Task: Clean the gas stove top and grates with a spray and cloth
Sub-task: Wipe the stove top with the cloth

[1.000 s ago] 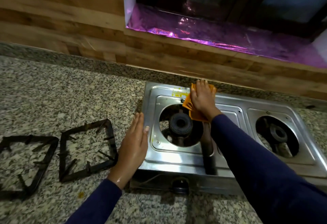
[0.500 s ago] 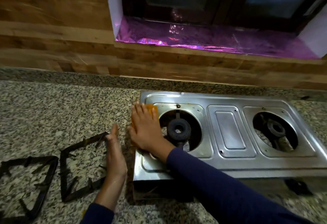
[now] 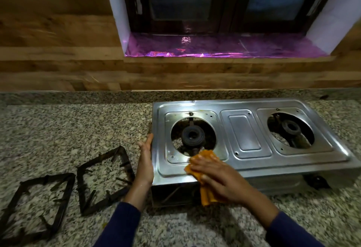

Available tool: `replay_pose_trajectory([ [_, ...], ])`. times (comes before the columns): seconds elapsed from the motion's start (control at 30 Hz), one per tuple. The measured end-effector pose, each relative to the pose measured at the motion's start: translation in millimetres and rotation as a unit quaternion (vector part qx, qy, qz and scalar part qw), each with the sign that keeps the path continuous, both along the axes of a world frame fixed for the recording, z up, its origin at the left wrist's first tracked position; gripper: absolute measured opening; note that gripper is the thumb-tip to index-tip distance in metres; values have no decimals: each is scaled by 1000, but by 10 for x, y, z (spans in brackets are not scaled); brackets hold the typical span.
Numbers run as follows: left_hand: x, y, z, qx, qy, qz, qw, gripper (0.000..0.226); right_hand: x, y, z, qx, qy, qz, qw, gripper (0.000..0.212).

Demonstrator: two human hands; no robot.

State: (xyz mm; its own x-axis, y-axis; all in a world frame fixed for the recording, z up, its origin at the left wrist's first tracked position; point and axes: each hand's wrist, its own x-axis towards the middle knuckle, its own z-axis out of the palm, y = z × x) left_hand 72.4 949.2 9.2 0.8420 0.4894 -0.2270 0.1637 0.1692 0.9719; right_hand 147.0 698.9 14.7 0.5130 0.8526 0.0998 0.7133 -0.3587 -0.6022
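Observation:
A steel two-burner gas stove (image 3: 244, 135) stands on the granite counter with both grates off. My right hand (image 3: 218, 178) lies flat on an orange cloth (image 3: 207, 196), pressing it onto the stove's front left corner, just below the left burner (image 3: 193, 135); part of the cloth hangs over the front edge. My left hand (image 3: 145, 164) rests open, fingers straight, against the stove's left side. Two black square grates (image 3: 103, 180) (image 3: 37, 205) lie on the counter to the left. No spray bottle is in view.
The granite counter (image 3: 78, 129) stretches left of the stove. A wooden wall runs behind, with a window ledge covered in shiny purple foil (image 3: 224, 49). The right burner (image 3: 291, 129) is uncovered. A black knob (image 3: 317, 181) shows at the stove's front right.
My right hand and the cloth slid from the back of the left burner round its left side to the front left corner. My left hand stayed against the stove's left side.

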Motion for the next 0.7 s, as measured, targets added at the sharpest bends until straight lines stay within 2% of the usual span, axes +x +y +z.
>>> replay_pose_trajectory([
  [0.1,-19,-89,83,7,-3,14,1000,91,219,-504,-73,-72,-57,-192,977,60],
  [0.17,-32,-109,102,11,4,13,1000,105,289,-565,-87,-150,-89,-295,939,75],
  [0.2,-35,-93,83,5,-1,14,1000,117,273,-511,-88,-173,-98,-310,930,79],
  [0.27,-26,-61,38,-26,-12,10,1000,126,108,-280,-88,-162,-104,-272,943,81],
  [0.4,-35,22,17,-89,-3,50,995,97,-353,434,-68,-121,-143,-92,978,63],
  [0.5,-52,110,-6,-115,-8,50,992,95,-361,1097,-28,-97,-122,-14,988,66],
  [0.63,-46,245,57,-100,13,77,992,97,-351,1604,20,-109,-104,56,987,66],
  [0.7,-56,308,93,-73,39,86,993,96,-380,1559,1,-69,-110,143,981,57],
])
